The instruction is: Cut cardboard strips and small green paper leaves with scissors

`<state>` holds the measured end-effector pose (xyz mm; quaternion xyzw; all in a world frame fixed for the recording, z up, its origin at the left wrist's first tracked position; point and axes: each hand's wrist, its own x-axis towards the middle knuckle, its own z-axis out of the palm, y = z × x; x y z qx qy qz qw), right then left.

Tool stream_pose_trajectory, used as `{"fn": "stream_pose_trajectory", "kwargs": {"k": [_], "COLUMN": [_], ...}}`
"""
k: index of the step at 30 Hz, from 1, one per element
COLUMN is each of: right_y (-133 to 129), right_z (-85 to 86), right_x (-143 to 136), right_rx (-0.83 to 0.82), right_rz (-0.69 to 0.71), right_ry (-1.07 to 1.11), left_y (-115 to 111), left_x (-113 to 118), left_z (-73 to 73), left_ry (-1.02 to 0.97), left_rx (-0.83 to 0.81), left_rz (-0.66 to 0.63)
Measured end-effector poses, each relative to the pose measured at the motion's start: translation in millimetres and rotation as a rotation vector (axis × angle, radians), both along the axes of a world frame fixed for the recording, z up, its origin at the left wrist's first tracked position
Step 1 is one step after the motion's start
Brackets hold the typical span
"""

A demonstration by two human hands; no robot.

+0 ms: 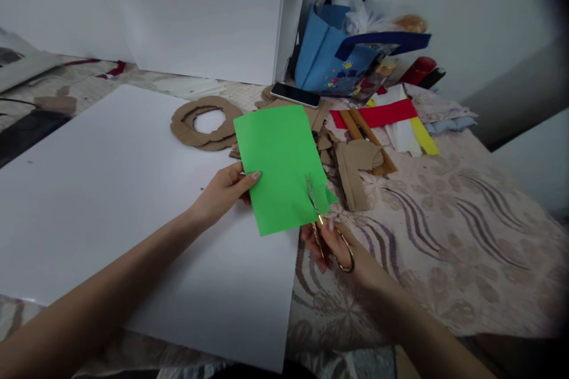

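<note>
A green sheet of paper [280, 160] is pinched at its left edge by my left hand [226, 189], thumb on top. My right hand [340, 249] holds gold-handled scissors [320, 220] at the sheet's lower right. One blade lies over the green surface; the other is mostly hidden by the paper. A small green flap [331, 196] sticks out at the right edge beside the blades. Under the sheet and my left arm lies a large white board [111, 201].
Brown cardboard rings [182, 124] lie behind the green sheet, near a phone [296, 95]. Cardboard scraps [351, 172], a wooden set square [384, 163] and red strips [391, 112] lie to the right. A blue bag [324, 50] stands at the back on the patterned cloth [427, 237].
</note>
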<state>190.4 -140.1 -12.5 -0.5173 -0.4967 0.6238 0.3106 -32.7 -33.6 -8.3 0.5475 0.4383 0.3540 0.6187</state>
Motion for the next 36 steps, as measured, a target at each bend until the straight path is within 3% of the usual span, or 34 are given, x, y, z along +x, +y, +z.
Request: {"fn": "stream_pose_trajectory", "kwargs": {"k": [15,22,30,36], "right_y": [-3,-3,-7,-20], "right_z": [-7.1,-9.9,-7.5,0.8], "right_x": [-3,-5,0,20], "right_rx": [-0.033,0.003,-0.029,-0.101], "right_rz": [-0.055,-0.064,0.065,0.167], "right_ry": [0.081,0.016,0.088,0.048], "left_y": [1,1,2,9], "left_x": [0,0,-1,-7], "left_z": [-1.4,-2.7,-5.1,-7.5], "left_ry": [-0.018,-0.019,-0.017,-0.038], "left_rx": [-0.016,-0.02,-0.027,-0.055], "left_rz": [-0.004,0.01,0.025,0.046]}}
